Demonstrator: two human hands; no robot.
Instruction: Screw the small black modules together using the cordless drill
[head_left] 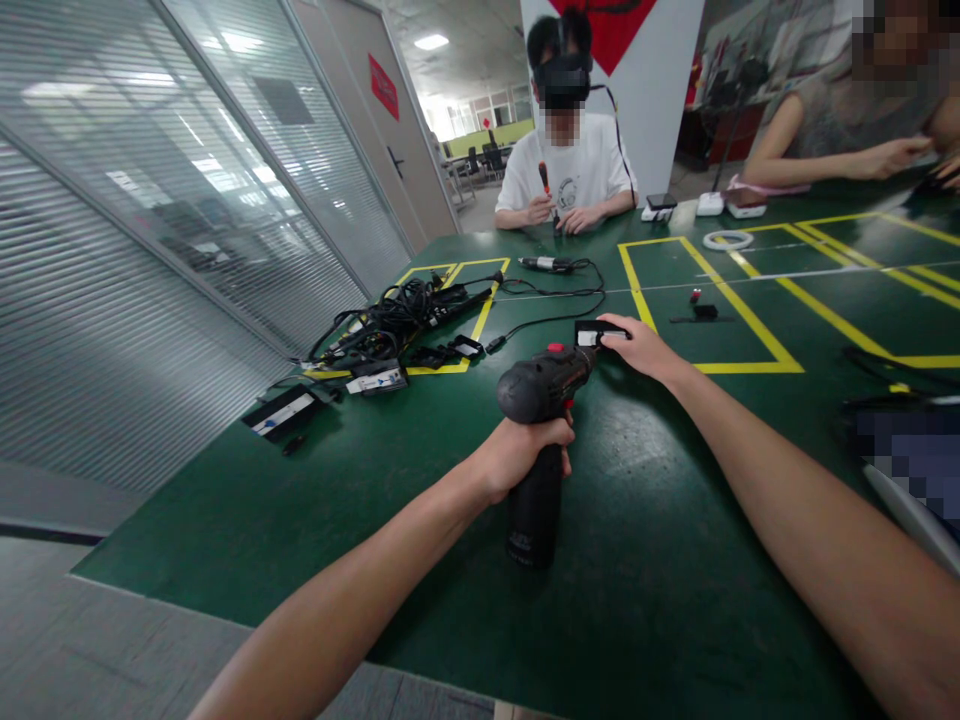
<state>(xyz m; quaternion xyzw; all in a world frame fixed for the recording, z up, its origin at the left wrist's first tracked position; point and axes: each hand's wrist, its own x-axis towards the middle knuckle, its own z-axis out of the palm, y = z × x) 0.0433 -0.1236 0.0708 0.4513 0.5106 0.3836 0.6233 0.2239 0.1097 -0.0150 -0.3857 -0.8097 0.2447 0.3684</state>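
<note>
A black cordless drill [536,390] with red buttons points away from me over the table, my left hand [521,455] wrapped round its grip. Its front end reaches a small black box with a white label [591,337]. My right hand [636,345] pinches that box at its right end, fingers on the top and side. Whether the drill's bit touches the box is hidden behind the drill's front. A black cable plug [495,345] lies on the table to the left of the box.
A pile of black cables [405,320] and black adapters [281,412] lies at left on the green table [420,520]. A corded tool [546,264] lies farther back. A person [570,170] opposite holds a screwdriver; another person sits at right. A white ring [727,240] lies beyond.
</note>
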